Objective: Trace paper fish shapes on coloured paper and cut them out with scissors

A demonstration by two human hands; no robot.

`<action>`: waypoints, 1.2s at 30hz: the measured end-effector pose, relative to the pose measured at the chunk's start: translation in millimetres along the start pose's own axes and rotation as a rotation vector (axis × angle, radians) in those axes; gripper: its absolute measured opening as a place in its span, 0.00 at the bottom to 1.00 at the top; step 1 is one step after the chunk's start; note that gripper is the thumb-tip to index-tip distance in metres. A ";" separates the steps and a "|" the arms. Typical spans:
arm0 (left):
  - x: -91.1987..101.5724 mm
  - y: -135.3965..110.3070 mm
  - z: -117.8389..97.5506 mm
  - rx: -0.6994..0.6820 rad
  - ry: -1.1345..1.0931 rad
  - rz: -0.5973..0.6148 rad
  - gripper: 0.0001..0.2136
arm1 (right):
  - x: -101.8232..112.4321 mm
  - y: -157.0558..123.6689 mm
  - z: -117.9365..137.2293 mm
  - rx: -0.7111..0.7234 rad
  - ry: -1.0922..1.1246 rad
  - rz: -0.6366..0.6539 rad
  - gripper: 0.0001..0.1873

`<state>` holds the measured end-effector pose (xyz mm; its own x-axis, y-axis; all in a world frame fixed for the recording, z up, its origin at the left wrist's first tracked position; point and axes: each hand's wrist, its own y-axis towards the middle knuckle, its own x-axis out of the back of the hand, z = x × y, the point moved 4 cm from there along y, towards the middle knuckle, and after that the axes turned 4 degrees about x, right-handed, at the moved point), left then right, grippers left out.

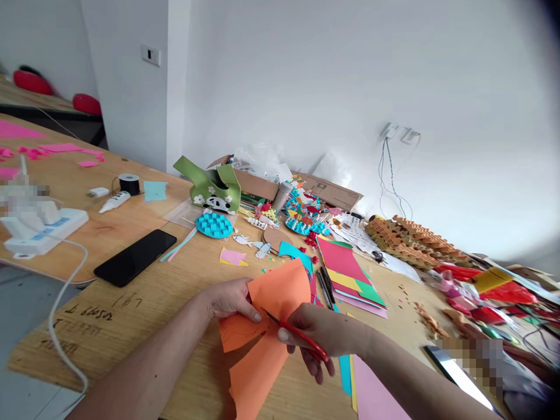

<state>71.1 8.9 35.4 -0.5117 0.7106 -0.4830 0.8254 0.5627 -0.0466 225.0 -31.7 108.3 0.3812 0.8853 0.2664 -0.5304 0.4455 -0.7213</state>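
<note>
"What's the main thing here?"

"A sheet of matt orange paper [280, 291], cut into uneven flaps, with one long tongue hanging down over the pale wooden worktop [175, 309]. Its surface looks flat and smooth, its cut edges sharp."

"Where is it against the hands?"

"Between them. The left hand [231, 300] grips its left side, thumb and fingers closed on the paper. The right hand [317, 332] sits just beside it, fingers closed through the loops of a pair of red-handled scissors [306, 344], the slim dark blades meeting the orange edge. Whether the lowest flap touches the worktop, I can't tell."

"What's around them?"

"Right of the hands lies a fanned stack of pink, red, yellow and green paper sheets [345, 274], with black pens [325, 286] alongside. Farther ahead, a dimpled turquoise paper craft [213, 225] sits near a green panda-printed holder [210, 186]"
</note>
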 end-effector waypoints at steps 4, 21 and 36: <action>0.2 0.8 2.0 -0.006 0.001 0.003 0.23 | 0.5 -0.6 2.4 -0.024 -0.059 -0.026 0.29; 12.2 -2.8 -8.0 0.150 0.066 -0.258 0.19 | 1.8 -4.8 5.9 -0.067 -0.123 -0.080 0.28; 11.1 -2.1 -4.6 0.181 0.138 -0.257 0.21 | 1.5 1.8 13.2 -0.040 -0.257 -0.040 0.20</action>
<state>62.5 17.5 34.1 -0.7254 0.6130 -0.3131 0.6882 0.6552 -0.3117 214.6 -27.7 115.8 0.1933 0.8743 0.4452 -0.4865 0.4795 -0.7304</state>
